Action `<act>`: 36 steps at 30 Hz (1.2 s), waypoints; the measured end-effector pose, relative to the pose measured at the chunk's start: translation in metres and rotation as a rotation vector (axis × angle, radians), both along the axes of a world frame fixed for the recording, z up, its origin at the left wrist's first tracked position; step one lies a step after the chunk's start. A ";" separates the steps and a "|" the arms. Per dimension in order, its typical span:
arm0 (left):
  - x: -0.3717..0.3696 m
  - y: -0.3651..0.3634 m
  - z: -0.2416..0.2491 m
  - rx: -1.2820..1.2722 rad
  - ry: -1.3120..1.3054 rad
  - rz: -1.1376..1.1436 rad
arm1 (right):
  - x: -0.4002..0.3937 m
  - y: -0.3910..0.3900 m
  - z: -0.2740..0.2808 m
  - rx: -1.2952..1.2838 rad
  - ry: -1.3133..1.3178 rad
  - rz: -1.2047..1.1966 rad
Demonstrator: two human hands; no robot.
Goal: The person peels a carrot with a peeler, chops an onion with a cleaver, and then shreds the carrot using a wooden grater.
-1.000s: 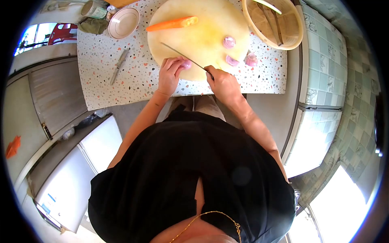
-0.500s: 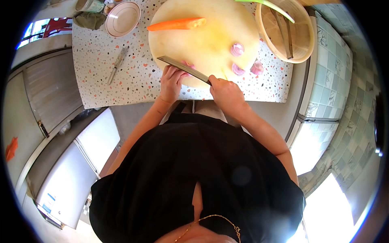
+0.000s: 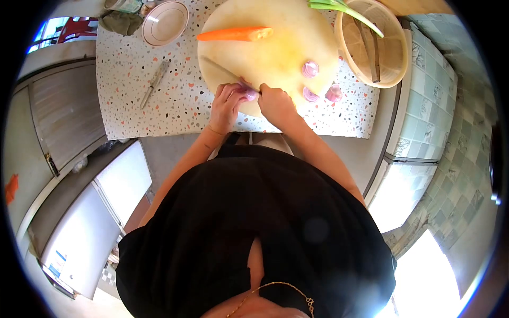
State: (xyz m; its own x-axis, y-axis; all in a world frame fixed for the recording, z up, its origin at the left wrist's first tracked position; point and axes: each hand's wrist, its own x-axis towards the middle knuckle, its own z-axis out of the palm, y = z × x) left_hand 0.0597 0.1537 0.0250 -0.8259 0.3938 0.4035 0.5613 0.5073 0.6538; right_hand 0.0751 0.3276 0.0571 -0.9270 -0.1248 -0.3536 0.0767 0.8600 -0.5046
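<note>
- Head cam: left hand (image 3: 225,106) is pinching a red onion (image 3: 250,95) piece, fingers bunched, at the cutting board's (image 3: 286,40) 7 o'clock
- Right hand's (image 3: 277,106) wrapped snugly around the knife (image 3: 224,68) handle, blade aimed at 10
- Carrot's (image 3: 233,34) at 10, two onion pieces (image 3: 310,69) around 4
- Basket's (image 3: 395,58) at 3, scallion (image 3: 355,15) across it
- Jar (image 3: 124,5) label, way out at 10: too tiny to read

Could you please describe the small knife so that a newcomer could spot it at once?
On the speckled counter, look left of the round board, nearer than the pale bowl. The small knife lies there at a slant, unheld, unlike the longer knife in the right hand.
</note>
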 end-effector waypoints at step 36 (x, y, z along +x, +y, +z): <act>-0.053 0.180 -0.001 -0.220 -0.145 -0.218 | 0.178 0.084 0.034 -0.406 0.315 -1.089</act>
